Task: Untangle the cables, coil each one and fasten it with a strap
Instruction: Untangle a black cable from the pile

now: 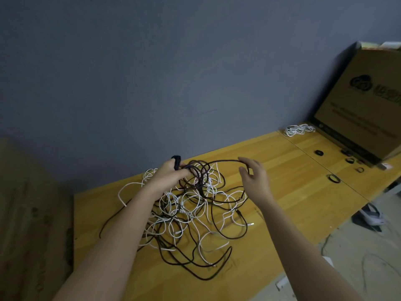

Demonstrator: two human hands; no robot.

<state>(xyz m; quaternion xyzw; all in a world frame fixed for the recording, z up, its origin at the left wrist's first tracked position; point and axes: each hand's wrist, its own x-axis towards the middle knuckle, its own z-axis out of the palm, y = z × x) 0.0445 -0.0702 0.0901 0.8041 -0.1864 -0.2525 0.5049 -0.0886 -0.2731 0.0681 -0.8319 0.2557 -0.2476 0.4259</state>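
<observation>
Left grip (171, 172): the fingers curl tight round a bunch of dark cable loops (196, 175), with a black strap (176, 162) standing up out of the fist above the knuckles. Right grip (252, 177): the hand is half open, thumb and fingers loosely hooked on the far side of one wide loop of the same dark cable, guiding it more than clamping it. That loop arches between the two grips, raised off the table (282, 153).

Below both grips lies the tangle (191, 216), white and dark cables crossed over each other, and the dark cable's free run trails down into it from under the right grip. Far off to the right of the right grip, a finished white coil (298, 129) sits beside a cardboard box (366, 101), with several spare strap rings (334, 178) scattered nearer.

The step in hand looks like coiling the dark cable while drawing it free. To do it well, the right grip should bring each new loop across to the left at a matching size, letting the cable slide through slack fingers so twist runs out. Pulling hard risks cinching a knot in the white strands; better to lift, shake, and feed slowly. The left grip should keep the loops stacked flat so the strap can wrap them cleanly.
</observation>
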